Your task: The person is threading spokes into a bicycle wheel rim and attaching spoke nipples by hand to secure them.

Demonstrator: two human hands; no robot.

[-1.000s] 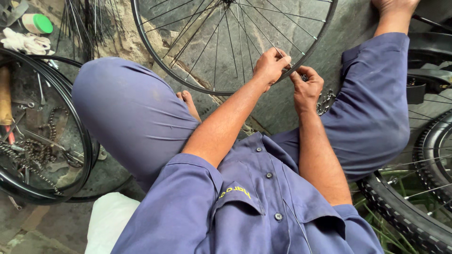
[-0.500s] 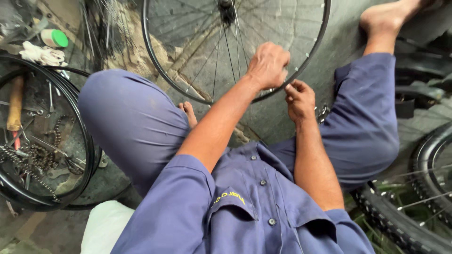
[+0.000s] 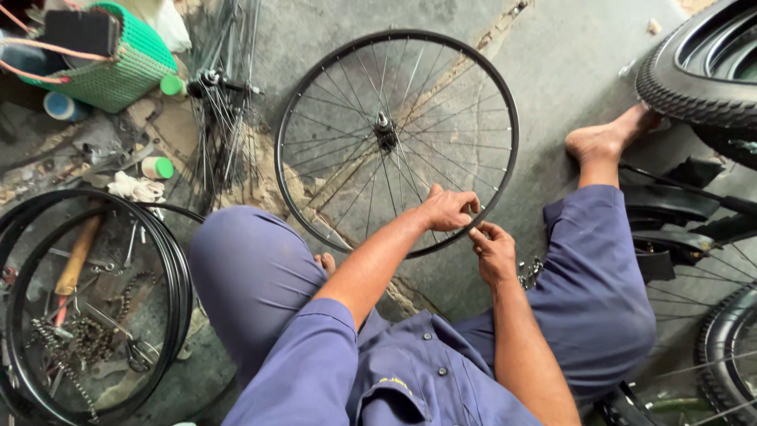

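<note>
— Where's the wheel?

— The spoked bicycle wheel [image 3: 394, 142] lies flat on the concrete floor [image 3: 552, 71] in front of the seated person, between the spread knees, hub [image 3: 385, 132] near its middle.

— And the hands?

— Both sit at the near edge of the rim. The left hand [image 3: 448, 210] rests over the rim, its grip closed around it there. The right hand [image 3: 494, 251] is just beside it, fingertips pinched at the rim; whether they hold something small I cannot tell.

— What surrounds it?

— To the left of the wheel stands a bundle of loose spokes and another hub [image 3: 221, 87]. Further left lie stacked bare rims [image 3: 169, 268], with chains and a wooden-handled tool [image 3: 75, 260] inside them. Above those, a green woven basket [image 3: 126, 67], a white rag [image 3: 136, 188] and small green-capped containers [image 3: 162, 167].

— On the right?

— A bare foot [image 3: 603, 140] on the floor, and past it black tyres [image 3: 694, 87] and more spoked wheels [image 3: 725, 347].
</note>
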